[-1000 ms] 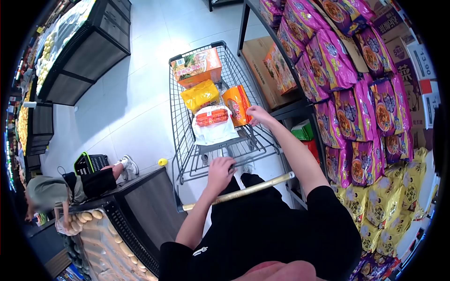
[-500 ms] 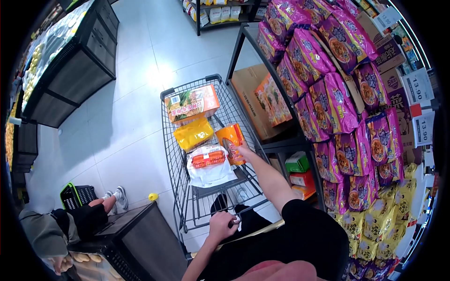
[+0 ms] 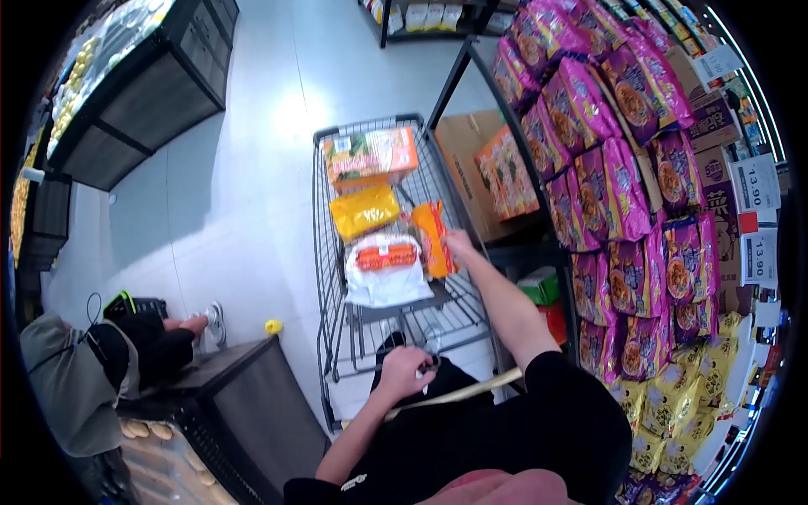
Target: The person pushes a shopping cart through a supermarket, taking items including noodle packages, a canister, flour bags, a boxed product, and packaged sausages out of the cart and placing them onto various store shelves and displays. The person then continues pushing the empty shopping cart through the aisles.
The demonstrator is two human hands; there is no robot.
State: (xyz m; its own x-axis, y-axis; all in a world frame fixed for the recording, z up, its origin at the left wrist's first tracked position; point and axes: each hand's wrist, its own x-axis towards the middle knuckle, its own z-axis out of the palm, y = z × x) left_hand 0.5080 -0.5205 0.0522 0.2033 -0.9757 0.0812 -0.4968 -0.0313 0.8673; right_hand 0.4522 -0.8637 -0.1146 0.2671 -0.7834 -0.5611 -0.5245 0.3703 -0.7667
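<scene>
Yellow packet [image 3: 364,212] lay left in wire cart [image 3: 407,119], white bag [image 3: 387,290] nearer. Left hand [image 3: 406,372] sat near, fingers curled; could not tell around what. Orange packet [image 3: 432,240] was right of bag, right hand [image 3: 459,247] gripping its right edge; one-sided hold might have let it twist or slip.

We look through a single camera worn on the head, pitched steeply down and forward over the person's black shirt [image 3: 547,429] at the bottom edge. Its wide, round lens bends straight lines and darkens the corners. From this height we see into the cart [image 3: 396,313] close ahead at mid-view, while the floor [image 3: 261,219] recedes toward the top and stacked packets [image 3: 621,189] fill the right side.
</scene>
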